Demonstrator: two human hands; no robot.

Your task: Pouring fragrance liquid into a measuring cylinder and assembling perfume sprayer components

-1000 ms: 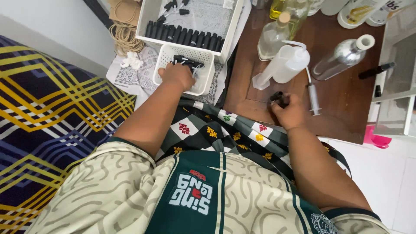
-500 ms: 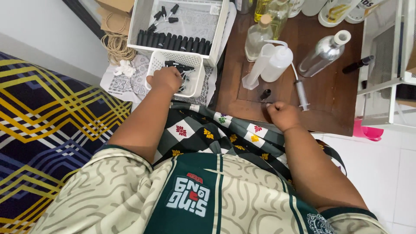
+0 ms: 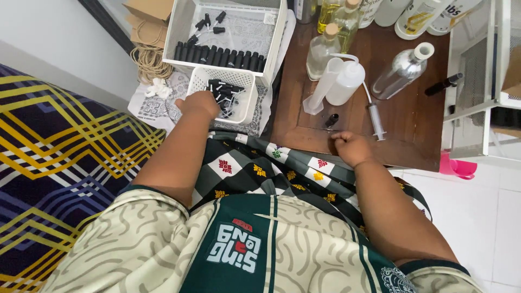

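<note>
My left hand (image 3: 198, 104) reaches over the near left rim of a small white basket (image 3: 245, 108) that holds several black spray caps (image 3: 223, 89). Its fingers curl down out of sight, so any hold is hidden. My right hand (image 3: 350, 146) rests as a closed fist on the front edge of the brown wooden table (image 3: 412, 130). A small black vial (image 3: 331, 120) lies on the wood just beyond that fist, apart from it. A plastic syringe (image 3: 376, 120) lies to the right of the vial.
Behind the basket, a large white tray (image 3: 277, 38) holds a row of black vials (image 3: 220, 55). A white squeeze bottle (image 3: 347, 81), clear measuring cylinder (image 3: 321, 91), glass bottle (image 3: 320, 51) and silver bottle (image 3: 402, 70) stand on the table. A white wire rack (image 3: 477, 81) is at right.
My right hand has come off the small black vial and drawn back to the table's front edge. My left hand has slid from inside the basket to its near left rim.
</note>
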